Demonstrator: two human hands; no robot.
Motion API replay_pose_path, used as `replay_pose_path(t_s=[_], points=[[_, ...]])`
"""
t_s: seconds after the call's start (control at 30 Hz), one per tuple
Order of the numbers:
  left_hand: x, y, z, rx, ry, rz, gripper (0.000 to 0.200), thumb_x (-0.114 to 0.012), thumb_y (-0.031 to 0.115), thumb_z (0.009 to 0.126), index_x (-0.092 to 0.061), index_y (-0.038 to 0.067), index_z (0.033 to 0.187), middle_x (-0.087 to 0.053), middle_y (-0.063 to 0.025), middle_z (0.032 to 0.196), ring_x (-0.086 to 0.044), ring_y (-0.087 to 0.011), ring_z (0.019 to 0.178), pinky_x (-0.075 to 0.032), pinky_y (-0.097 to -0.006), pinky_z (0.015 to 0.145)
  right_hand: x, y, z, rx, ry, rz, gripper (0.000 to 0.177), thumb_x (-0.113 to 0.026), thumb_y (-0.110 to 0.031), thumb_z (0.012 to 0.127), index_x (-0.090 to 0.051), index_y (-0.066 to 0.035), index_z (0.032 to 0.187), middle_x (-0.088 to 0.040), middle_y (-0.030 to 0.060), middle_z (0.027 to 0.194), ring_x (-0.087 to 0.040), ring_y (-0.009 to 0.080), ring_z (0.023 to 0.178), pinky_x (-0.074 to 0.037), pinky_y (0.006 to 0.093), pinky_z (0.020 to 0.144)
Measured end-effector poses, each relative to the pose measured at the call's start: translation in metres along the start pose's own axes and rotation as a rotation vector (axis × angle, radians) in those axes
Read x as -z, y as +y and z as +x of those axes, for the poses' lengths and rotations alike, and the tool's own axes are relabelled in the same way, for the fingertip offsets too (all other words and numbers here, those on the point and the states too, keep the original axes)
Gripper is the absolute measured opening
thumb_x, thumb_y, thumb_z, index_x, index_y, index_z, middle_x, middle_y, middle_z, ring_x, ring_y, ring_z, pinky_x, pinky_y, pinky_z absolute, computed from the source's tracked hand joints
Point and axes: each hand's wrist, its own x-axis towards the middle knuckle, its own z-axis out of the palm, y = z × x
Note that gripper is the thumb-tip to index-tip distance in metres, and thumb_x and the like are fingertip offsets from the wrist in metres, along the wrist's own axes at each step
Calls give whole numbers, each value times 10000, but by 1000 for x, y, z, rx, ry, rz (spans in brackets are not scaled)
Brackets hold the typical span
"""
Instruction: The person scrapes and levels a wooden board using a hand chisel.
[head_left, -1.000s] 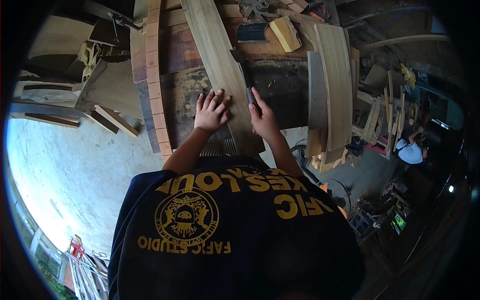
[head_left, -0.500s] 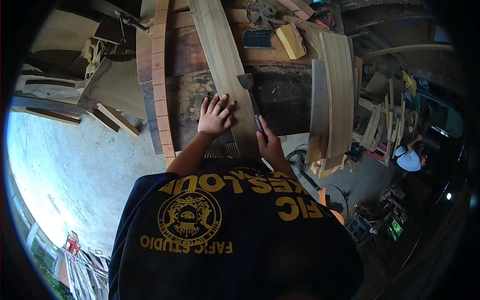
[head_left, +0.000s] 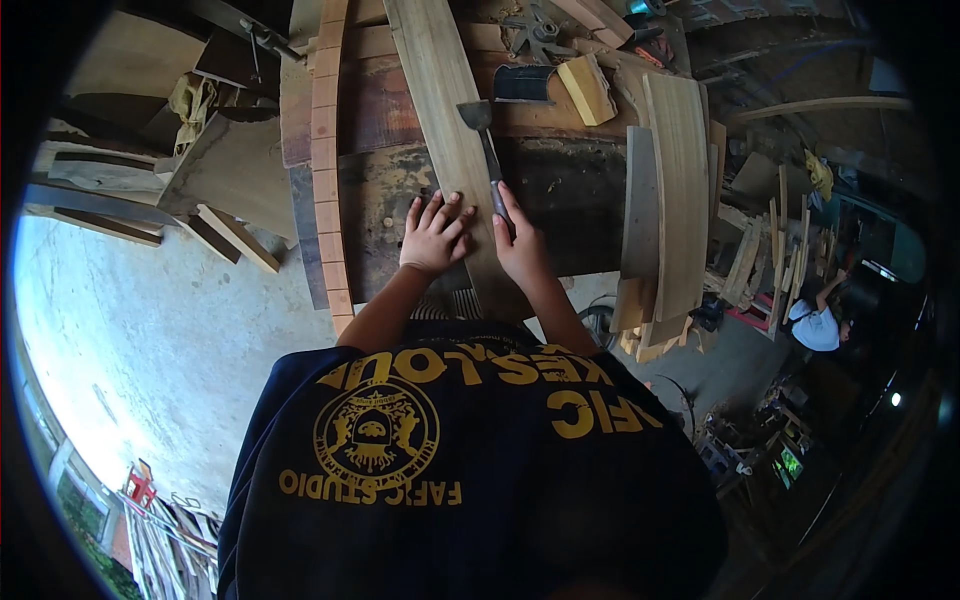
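Note:
A long pale wooden plank (head_left: 440, 90) lies lengthwise across a dark, worn workbench (head_left: 570, 180). My left hand (head_left: 433, 236) rests flat on the plank's near end, fingers spread. My right hand (head_left: 516, 243) grips the handle of a flat-bladed scraper (head_left: 484, 140), whose blade lies on the plank's right edge, farther up the board than my hands.
A curved laminated wood strip (head_left: 322, 150) runs down the bench's left side. Curved boards (head_left: 672, 180) lean at the bench's right end. A yellow wood block (head_left: 586, 88) and a dark sanding block (head_left: 522, 84) lie at the back. Another person (head_left: 818, 322) crouches at far right.
My right hand has pushed the scraper forward along the plank's right edge, after pulling it back half a second ago. My left hand has stayed pressed on the plank.

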Motion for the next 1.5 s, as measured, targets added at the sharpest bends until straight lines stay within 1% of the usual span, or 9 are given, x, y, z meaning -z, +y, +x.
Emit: replay_pose_path(t_s=[0.33,0.43,0.5,0.63,0.77,0.93,1.03,1.27,1.5], points=[[1,0,-1,13,-23,-16,491,-570,391,825,-523,310,1307,-456,-31,1417,-410,-266,1322,-221,-533,1117,-7,7,9,7,-7,-24,487,-516,-135,949,-406,-133,1423,-509,200,1346,-555,337,1182,-483,363,917],[0,-1,-1,9,-16,-20,495,-572,389,823,-523,309,1309,-448,-35,1424,-404,-274,1325,-225,-540,1115,-2,-2,34,-140,-21,178,467,-502,-157,972,-412,-149,1430,-648,182,1135,-690,253,871,-542,338,720],[1,0,0,9,-19,-16,498,-573,386,824,-520,308,1314,-440,-38,1430,-394,-282,1333,-227,-544,1114,16,-14,30,-260,-153,546,490,-451,-173,1005,-331,-189,1479,-437,-16,604,-376,47,405,-357,227,388],[-1,0,-1,10,-20,-18,512,-567,376,835,-505,307,1338,-408,-50,1460,-355,-307,1357,-234,-543,1117,44,-5,-20,-268,-53,523,566,-432,-159,1009,-185,-149,1517,-464,-4,592,-407,69,406,-361,228,394],[-3,1,0,1,4,-10,520,-560,377,846,-491,304,1356,-381,-58,1483,-328,-313,1374,-232,-528,1124,68,28,-101,-439,-93,485,441,-523,-198,974,-401,-33,1364,-520,20,634,-467,72,456,-402,243,435],[-7,0,-2,48,0,-22,526,-562,390,856,-480,308,1369,-374,-37,1491,-303,-296,1392,-198,-542,1129,71,40,-183,-530,-144,-31,460,-583,-303,928,-456,-84,1313,-673,153,863,-680,279,816,-514,376,712],[-7,3,-5,6,-19,171,513,-555,396,866,-481,299,1365,-376,-3,1490,-294,-249,1404,-153,-592,1120,89,23,-199,-613,-286,-128,483,-560,-315,935,-424,-188,1380,-670,201,1016,-659,369,954,-509,412,791],[-8,46,28,-514,-417,11,453,-477,407,928,-492,251,1353,-372,29,1489,-241,-173,1430,-53,-604,1137,84,24,-212,-625,-255,-76,492,-555,-316,937,-410,-204,1394,-666,202,1034,-656,374,957,-508,412,794],[4,-24,140,-431,-370,340,461,-382,456,968,-395,352,1417,-284,38,1541,-178,-179,1452,27,-645,1117,101,32,-216,-611,-273,-101,504,-550,-317,939,-394,-223,1409,-661,204,1053,-652,379,960,-508,412,796]])
